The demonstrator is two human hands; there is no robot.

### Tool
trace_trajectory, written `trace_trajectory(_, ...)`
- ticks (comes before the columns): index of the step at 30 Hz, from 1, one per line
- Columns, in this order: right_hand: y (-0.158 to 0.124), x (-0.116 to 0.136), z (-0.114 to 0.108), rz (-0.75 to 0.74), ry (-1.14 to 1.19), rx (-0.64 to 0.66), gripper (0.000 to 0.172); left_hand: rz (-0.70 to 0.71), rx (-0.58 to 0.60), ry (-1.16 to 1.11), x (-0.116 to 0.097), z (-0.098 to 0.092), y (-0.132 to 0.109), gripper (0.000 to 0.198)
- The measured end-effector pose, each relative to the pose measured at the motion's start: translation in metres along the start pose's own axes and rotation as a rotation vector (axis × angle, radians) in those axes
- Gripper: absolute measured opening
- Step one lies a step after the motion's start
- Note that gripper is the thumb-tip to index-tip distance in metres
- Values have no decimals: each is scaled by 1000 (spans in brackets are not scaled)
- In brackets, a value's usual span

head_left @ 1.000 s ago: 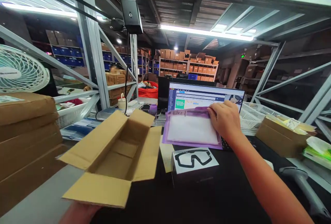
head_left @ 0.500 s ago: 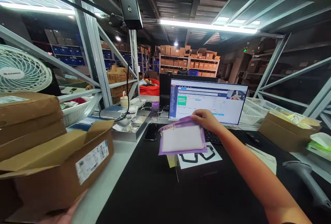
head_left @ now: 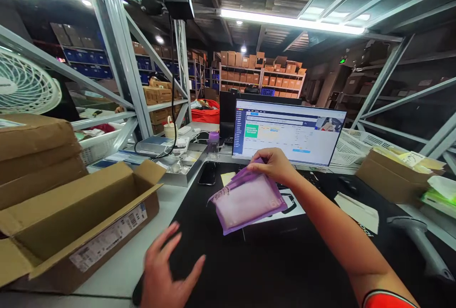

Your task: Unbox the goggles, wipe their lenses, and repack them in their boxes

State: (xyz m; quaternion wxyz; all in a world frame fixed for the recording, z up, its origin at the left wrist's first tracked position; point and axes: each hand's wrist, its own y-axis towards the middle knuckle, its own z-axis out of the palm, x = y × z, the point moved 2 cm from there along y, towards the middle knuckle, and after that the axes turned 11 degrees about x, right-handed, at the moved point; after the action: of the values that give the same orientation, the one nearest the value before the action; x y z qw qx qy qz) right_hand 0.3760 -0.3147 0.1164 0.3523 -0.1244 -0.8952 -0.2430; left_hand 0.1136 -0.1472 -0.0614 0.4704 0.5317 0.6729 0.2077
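My right hand (head_left: 272, 163) pinches the top edge of a purple see-through pouch (head_left: 245, 201). Something flat and white shows inside the pouch, which hangs tilted over the black desk mat (head_left: 270, 270). Behind it, a white sheet with a thick black outline (head_left: 294, 206) is partly covered. My left hand (head_left: 166, 267), fingers spread and holding nothing, hovers at the mat's left edge. Beside that hand stands a cardboard box (head_left: 85, 218) with its flaps up and a printed label on its side.
A monitor (head_left: 285, 132) stands at the back, with a phone (head_left: 207, 173) and a purple-capped bottle (head_left: 213, 145) to its left. On the right lie a handheld scanner (head_left: 420, 241), a mouse (head_left: 347, 183) and a carton (head_left: 388, 175) of papers. Stacked cartons (head_left: 35, 151) and a fan (head_left: 24, 82) occupy the left.
My left hand has come away from beneath the cardboard box and risen over the mat, fingers spread. The box is lower and more level. The purple pouch has tilted and moved slightly down.
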Motion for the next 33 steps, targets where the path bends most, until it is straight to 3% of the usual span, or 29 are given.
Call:
trace_trajectory(3,-4,6,10,-12,41,56,38,-273,249,-375,-12,32,39,76)
trace_trajectory(5,-5,2,13,5,68,45,39,-438,446,-642,-17,45,56,59)
trace_trajectory(7,-5,-8,13,59,116,35,41,-489,545,-733,-20,50,61,42)
trace_trajectory(12,-8,-38,13,148,236,102,48,-511,450,-676,-20,52,45,40)
trace_trajectory(15,-20,-47,21,135,394,307,60,-524,320,-589,-12,51,37,38)
trace_trajectory(17,-33,-49,30,136,426,454,55,-506,248,-523,-4,47,35,35)
trace_trajectory(19,-44,-49,37,76,300,413,37,-444,226,-482,4,42,35,27)
trace_trajectory(22,-59,-40,43,-255,20,134,15,-38,236,-275,10,34,35,22)
trace_trajectory(25,-72,-29,47,-611,-161,1,27,368,101,107,6,29,30,45)
trace_trajectory(29,-83,-23,49,-772,-230,-66,37,447,-28,363,-2,30,21,48)
trace_trajectory(33,-87,-27,51,-673,-243,-195,37,433,21,272,-7,34,11,37)
